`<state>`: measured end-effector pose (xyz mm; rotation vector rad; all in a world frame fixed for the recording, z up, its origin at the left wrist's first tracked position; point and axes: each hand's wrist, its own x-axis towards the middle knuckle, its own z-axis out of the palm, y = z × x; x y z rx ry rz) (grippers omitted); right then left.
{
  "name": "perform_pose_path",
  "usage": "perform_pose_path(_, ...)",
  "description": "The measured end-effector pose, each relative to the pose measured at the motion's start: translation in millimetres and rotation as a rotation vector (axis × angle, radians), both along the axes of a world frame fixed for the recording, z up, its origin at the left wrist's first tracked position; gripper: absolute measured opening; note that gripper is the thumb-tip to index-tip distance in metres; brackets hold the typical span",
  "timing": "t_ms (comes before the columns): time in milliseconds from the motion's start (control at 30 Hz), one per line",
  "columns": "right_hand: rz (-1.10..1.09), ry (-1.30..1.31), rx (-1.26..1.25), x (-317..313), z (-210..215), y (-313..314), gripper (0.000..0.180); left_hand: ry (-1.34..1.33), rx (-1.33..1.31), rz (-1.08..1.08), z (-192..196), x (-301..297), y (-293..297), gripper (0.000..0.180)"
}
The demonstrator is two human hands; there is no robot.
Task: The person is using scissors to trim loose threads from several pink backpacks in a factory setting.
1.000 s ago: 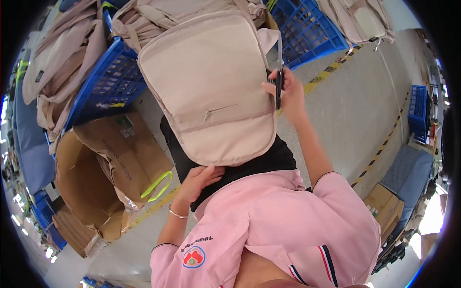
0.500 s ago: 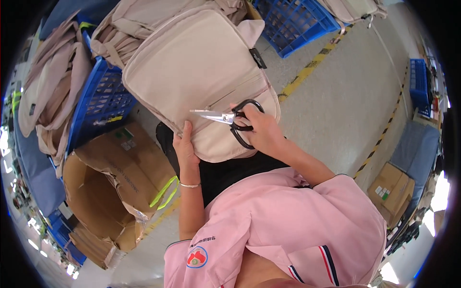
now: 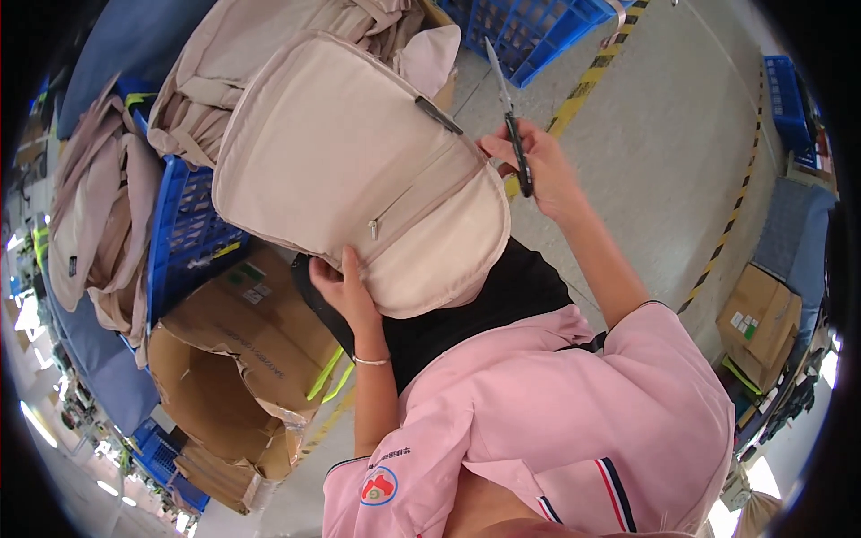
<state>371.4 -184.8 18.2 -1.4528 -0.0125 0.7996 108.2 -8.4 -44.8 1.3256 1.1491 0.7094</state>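
Observation:
A pale pink-beige backpack (image 3: 332,152) lies across my lap, its flat side up, with a zipped front pocket and a small black tag (image 3: 439,115) on the right edge. My left hand (image 3: 352,291) grips the backpack's lower left edge; the thumb lies on the fabric while the other fingers are curled and partly hidden. Beside the right edge, my right hand (image 3: 544,170) holds black-handled scissors (image 3: 513,125) with the blades pointing up and away from me. The scissors' blades are apart from the bag. A metal zip pull (image 3: 373,228) hangs on the pocket.
More beige bags (image 3: 233,67) are heaped beyond and over a blue crate (image 3: 193,215) at left. An opened cardboard box (image 3: 215,386) stands at lower left. Another blue crate (image 3: 538,31) is at the top. Yellow-black tape (image 3: 583,90) marks the floor at right; a closed carton (image 3: 758,314) sits farther right.
My right hand has swung the scissors from above the backpack out past its right edge, turning the blades from leftward to upward. The backpack has shifted slightly; my left hand stays at its edge.

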Motion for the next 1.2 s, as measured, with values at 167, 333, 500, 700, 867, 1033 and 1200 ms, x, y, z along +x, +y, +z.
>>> perform_pose_path(167, 0.053, -0.173, -0.037, -5, 4, 13, 0.033, 0.324, 0.581, -0.026, 79, 40, 3, 0.047)
perform_pose_path(333, 0.102, -0.433, -0.226, -27, 18, 13, 0.028, -0.052, 0.555, -0.395, 105, 131, -6, 0.047)
perform_pose_path(500, 0.077, -0.497, -0.195, -38, 43, 13, 0.022, 0.084, 0.495, -0.383, 117, 182, -20, 0.044)
perform_pose_path(700, 0.086, -0.47, -0.199, -41, 41, 7, 0.029, -0.149, 0.069, -0.356, 111, 170, -13, 0.037)
perform_pose_path(867, 0.148, -0.361, -0.208, -48, 25, -21, 0.049, -0.354, -0.145, -0.328, 108, 159, -6, 0.036)
perform_pose_path(1033, 0.47, -0.678, -0.569, -55, 31, -30, 0.077, -0.438, -0.153, -0.352, 107, 153, -6, 0.034)
perform_pose_path(1200, 0.452, -0.786, -0.6, -48, 44, -5, 0.08, -0.449, -0.18, -0.361, 104, 151, -6, 0.036)
